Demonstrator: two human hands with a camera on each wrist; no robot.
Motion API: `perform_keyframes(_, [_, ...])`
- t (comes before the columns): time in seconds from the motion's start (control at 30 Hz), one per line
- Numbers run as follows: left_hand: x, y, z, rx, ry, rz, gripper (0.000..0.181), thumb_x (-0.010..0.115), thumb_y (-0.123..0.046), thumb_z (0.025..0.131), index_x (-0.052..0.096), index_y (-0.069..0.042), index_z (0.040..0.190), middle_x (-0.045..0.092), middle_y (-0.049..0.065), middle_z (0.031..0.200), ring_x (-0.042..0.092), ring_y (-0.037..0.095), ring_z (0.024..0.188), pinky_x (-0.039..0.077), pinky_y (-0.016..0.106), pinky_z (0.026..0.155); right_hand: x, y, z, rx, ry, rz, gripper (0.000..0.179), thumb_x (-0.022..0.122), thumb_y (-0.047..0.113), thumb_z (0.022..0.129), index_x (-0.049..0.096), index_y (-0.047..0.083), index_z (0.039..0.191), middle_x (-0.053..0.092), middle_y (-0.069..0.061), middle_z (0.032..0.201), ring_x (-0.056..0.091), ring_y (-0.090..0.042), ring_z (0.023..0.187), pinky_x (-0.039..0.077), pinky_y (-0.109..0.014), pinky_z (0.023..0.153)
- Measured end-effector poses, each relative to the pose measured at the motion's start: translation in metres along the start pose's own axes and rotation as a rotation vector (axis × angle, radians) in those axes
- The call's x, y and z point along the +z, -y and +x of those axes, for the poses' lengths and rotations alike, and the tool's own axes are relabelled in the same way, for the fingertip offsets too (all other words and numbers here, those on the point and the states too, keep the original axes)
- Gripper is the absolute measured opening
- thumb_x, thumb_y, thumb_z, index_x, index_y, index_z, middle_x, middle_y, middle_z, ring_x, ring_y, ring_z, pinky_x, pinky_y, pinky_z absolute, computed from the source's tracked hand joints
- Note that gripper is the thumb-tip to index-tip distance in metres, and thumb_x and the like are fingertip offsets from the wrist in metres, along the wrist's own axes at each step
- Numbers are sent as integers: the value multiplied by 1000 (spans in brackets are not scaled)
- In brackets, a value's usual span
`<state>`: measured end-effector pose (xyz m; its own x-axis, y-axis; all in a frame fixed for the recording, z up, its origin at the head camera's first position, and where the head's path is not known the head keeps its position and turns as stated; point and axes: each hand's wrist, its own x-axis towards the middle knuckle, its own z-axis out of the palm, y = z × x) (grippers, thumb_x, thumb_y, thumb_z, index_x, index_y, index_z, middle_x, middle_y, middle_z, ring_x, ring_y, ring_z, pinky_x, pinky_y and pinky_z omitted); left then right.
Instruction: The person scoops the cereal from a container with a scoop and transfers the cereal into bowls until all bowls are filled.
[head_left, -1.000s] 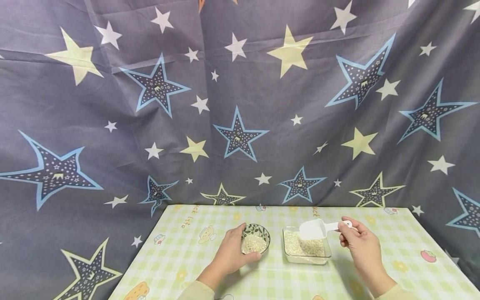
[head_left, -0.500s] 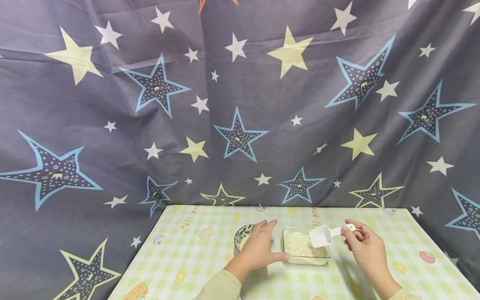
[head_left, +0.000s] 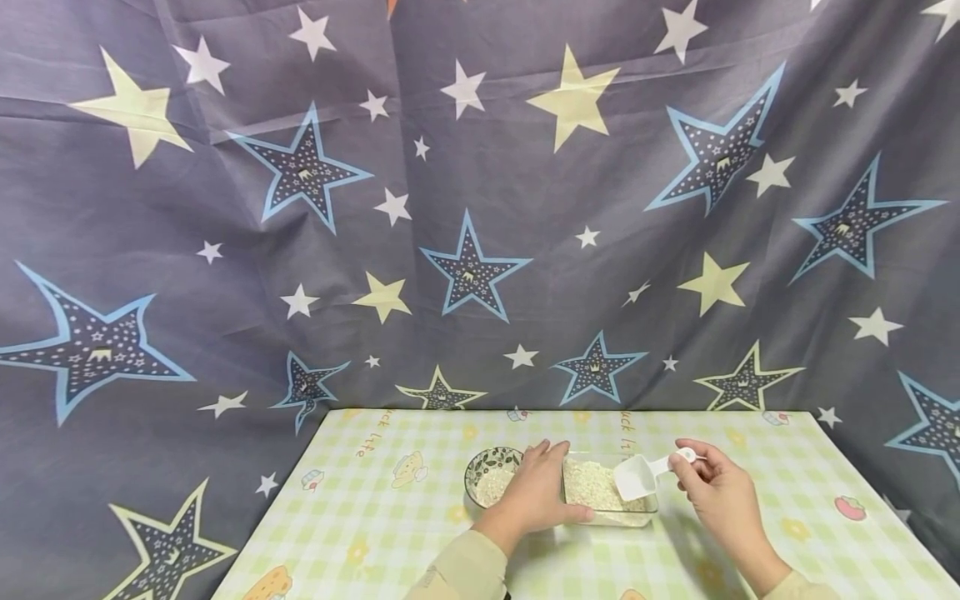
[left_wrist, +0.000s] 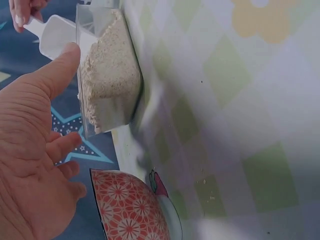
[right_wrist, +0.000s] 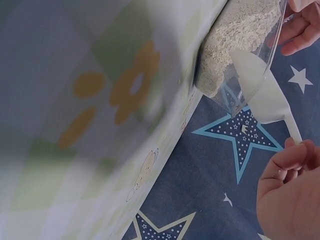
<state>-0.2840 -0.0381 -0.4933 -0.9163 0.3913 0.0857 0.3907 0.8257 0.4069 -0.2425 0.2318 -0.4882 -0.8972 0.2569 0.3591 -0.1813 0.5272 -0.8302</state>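
Smooth white plastic scoop (head_left: 634,478), clear glossy rectangular container (head_left: 626,517), rough beige flakes (head_left: 591,483).
The container's see-through walls look like shiny glass or clear plastic; the flakes are coarse and matt. The round bowl with red floral patterning (left_wrist: 130,205) has a smooth, glazed, ceramic-looking outside. The green-and-white checked tabletop (head_left: 405,517) looks smooth, with a faint sheen. The dark grey star-printed curtain (head_left: 420,192) is matt, creased cloth; the cream sleeve (head_left: 461,567) is matt fabric.

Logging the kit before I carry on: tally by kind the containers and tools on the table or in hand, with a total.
Bowl: 1
Glass dish: 1
Scoop: 1, held in the right hand
Total: 3
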Motion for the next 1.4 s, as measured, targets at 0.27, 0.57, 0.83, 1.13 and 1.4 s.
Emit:
perform_keyframes(0.27, [2,-1,0,-22,11,-40,112,92,-57,77,41,-8,164,51,8,166,37,37,160,38,55,130,3,-2,-1,-23,12,-20,30,74,19,102,72,3,128,69,3,65,55,-1,54,43,-20,44])
perform_keyframes(0.57, [5,-6,1,-58,42,-127,112,92,-51,80,35,-5,165,46,16,168,41,38,158,37,54,130,6,-3,-3,-3,37,-36,28,73,21,103,72,6,127,70,0,66,55,-3,53,44,-22,45])
perform_keyframes(0.83, [8,-12,2,-112,74,-233,117,93,-45,80,28,-2,167,41,19,170,46,36,155,40,49,129,9,-4,-3,44,60,15,30,72,20,104,71,2,128,71,4,66,58,-4,55,47,-21,48])
perform_keyframes(1.13, [8,-14,2,-123,63,-239,118,94,-42,78,28,1,166,44,21,168,49,37,152,42,48,128,10,-11,1,272,123,172,42,69,21,106,63,-2,140,75,9,74,65,-6,65,57,-19,58])
perform_keyframes(1.4, [7,-15,3,-155,64,-252,121,96,-40,75,28,-1,167,47,23,165,51,39,150,43,50,126,13,-18,2,389,145,245,50,67,23,108,56,-3,148,76,15,79,64,-2,69,57,-19,62])
